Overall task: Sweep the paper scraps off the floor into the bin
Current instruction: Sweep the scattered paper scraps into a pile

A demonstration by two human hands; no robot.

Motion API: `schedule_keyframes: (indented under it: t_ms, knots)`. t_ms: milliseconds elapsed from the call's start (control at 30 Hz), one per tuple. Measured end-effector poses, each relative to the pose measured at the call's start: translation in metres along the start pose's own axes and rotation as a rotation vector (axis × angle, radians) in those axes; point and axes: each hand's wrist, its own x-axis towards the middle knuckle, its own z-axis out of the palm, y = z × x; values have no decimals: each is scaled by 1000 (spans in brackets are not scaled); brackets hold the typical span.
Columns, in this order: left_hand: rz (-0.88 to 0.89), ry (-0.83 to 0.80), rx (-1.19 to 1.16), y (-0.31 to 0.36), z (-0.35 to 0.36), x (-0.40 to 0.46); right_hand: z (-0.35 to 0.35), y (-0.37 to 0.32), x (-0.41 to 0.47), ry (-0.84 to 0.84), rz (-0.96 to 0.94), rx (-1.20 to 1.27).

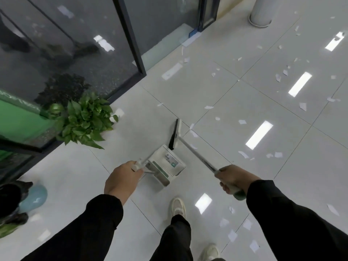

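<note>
Here, from the head view, our left hand (121, 178) is curled around the pale plastic grip of the white-and-green upright dustpan (165, 167), fingers wrapped under and knuckles up. The pan is boxy, smooth plastic with a green band and a printed label on its face, and it sits on the floor just ahead of our feet.

Our right hand (234, 178) is closed tight round the green-ended grip of the long metal-handled broom (195, 154). The shaft is thin, straight and shiny, running away from us on a diagonal to a flat, narrow head with a dark bristle strip (174, 134). The near end of that head lies right at the dustpan's far edge; we cannot tell whether they touch.

Both arms are in black sleeves; two off-white trainers (178, 207) show below.

The small torn white paper scraps (243, 154) are thin, irregular and flat, scattered widely over the glossy pale grey tiled floor (216, 95), mostly to the right of the broom and further out, with several more near our right foot. Whether any lie inside the pan is not visible.

Left: a leafy green potted plant (84, 119) beside dark-framed glass partitions (79, 44). A round white column base (260, 12) stands at the top right. Ceiling lights reflect as bright bars on the tiles.
</note>
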Motion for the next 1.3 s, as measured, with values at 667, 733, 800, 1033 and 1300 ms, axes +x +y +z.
schedule_keyframes:
  t_ms: [667,733,800,1033,1300]
  knots:
    - [121,-5,21,120,-62,129,-120,-88,-22,160,13,296]
    - [114,-14,20,126,-70,135,-107,-122,-20,99,-32,335]
    - [78,16,10,132,-86,156,-88,-177,6,3,-74,300]
    - [-22,16,11,137,-122,200,-31,-298,69,-122,-194,91]
    - [-18,-24,114,158,-141,268,-41,-336,145,-29,-275,-410]
